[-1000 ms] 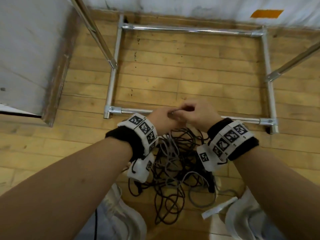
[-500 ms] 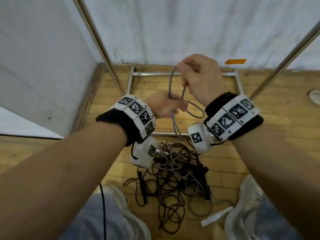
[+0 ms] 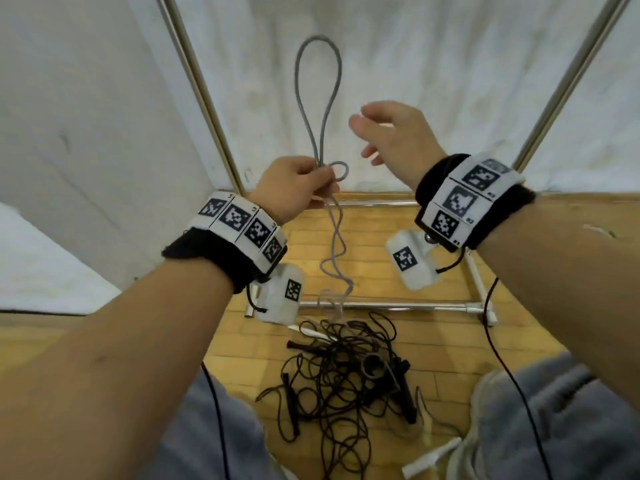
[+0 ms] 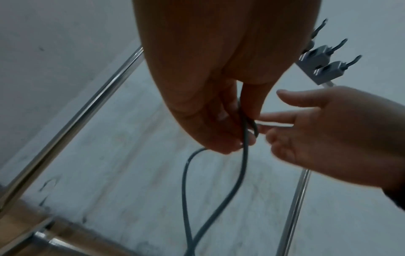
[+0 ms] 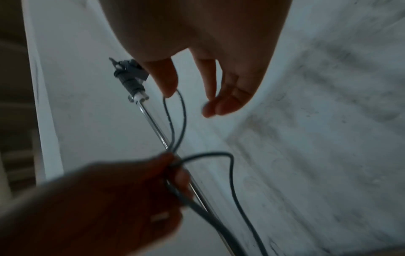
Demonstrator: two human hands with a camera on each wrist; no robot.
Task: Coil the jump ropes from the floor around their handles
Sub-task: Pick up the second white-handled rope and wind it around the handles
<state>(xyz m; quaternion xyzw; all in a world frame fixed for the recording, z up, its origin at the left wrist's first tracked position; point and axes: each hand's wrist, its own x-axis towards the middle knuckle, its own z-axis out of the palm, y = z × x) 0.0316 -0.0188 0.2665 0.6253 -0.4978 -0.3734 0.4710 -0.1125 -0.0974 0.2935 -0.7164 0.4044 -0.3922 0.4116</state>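
Observation:
My left hand (image 3: 298, 188) pinches a grey jump rope (image 3: 317, 98) at chest height. A long loop of it stands up above the fist and a small loop pokes out to the right. Two twisted strands hang from the fist down to a tangle of black ropes (image 3: 343, 379) and their black handles on the floor. My right hand (image 3: 388, 133) hovers open to the right of the loop, fingers spread, holding nothing. The left wrist view shows the left fingers (image 4: 219, 131) pinching the grey rope (image 4: 241, 173). The right wrist view shows the right fingers (image 5: 223, 98) apart from the loop (image 5: 179, 117).
A chrome tube frame (image 3: 381, 306) lies on the wooden floor (image 3: 398, 258) just beyond the tangle, with slanted poles (image 3: 194, 84) rising against a white sheet. A white handle (image 3: 433, 457) lies by my right shoe. My knees flank the rope pile.
Both hands rose from the floor pile. The right hand drew the grey rope up into a tall loop, then let go and opened. The left hand kept its pinch.

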